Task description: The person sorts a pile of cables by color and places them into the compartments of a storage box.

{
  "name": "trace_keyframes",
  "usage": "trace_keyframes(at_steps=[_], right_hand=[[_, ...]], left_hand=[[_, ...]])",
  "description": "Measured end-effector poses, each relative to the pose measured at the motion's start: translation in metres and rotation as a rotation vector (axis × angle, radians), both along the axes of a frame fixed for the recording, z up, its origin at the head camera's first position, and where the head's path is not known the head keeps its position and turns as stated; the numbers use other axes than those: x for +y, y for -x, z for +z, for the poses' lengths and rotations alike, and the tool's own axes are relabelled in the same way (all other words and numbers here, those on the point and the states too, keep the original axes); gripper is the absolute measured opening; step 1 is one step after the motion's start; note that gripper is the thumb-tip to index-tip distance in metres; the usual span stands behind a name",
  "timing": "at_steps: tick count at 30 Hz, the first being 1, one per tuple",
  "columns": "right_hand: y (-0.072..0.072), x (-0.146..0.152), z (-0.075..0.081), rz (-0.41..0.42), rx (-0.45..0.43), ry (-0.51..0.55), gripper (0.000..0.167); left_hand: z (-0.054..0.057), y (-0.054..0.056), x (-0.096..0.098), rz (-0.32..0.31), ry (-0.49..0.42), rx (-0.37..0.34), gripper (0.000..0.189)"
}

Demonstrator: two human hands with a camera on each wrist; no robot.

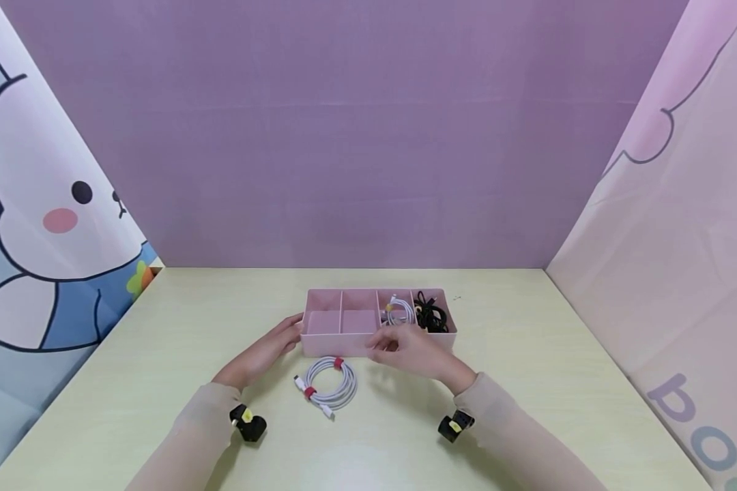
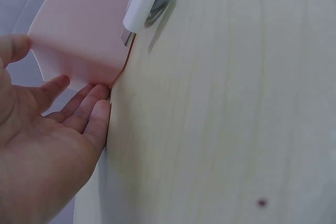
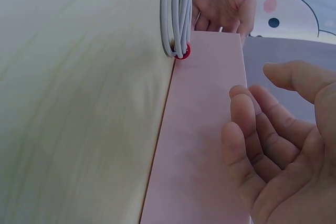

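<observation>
A pink divided box (image 1: 334, 346) stands on the table. My left hand (image 1: 269, 351) is at the box's left end, its fingertips touching the wall in the left wrist view. In front of the box's right half hovers my right hand (image 1: 416, 351), fingers loosely bent with nothing between them; the right wrist view shows them close to the front wall. A coiled white cable (image 1: 347, 390) with red ties lies on the table before the box. Inside, a smaller white cable (image 1: 408, 310) sits in the third compartment from the left, and black cables (image 1: 431, 317) fill the rightmost one.
The pale wooden table (image 1: 516, 354) carries the box and the loose coil. A purple backdrop (image 1: 356, 136) rises behind it, with printed cloth panels (image 1: 669, 273) at both sides. Small black wrist cameras (image 1: 250, 426) are strapped to both sleeves.
</observation>
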State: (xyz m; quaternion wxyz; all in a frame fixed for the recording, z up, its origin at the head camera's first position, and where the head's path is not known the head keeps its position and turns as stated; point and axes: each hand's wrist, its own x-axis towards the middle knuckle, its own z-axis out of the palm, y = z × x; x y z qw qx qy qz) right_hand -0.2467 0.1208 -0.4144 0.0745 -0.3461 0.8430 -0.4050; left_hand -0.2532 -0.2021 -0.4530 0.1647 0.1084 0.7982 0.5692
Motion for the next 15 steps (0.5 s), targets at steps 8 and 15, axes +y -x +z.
trace_keyframes(at_steps=[8, 15], right_hand=[[-0.004, -0.008, -0.01, 0.022, -0.061, -0.038, 0.028], [-0.007, -0.016, -0.013, 0.023, -0.081, -0.058, 0.029]], left_hand=[[0.0, -0.001, 0.0, 0.012, 0.007, -0.003, 0.071], [-0.001, -0.001, 0.0, 0.008, 0.012, 0.001, 0.069]])
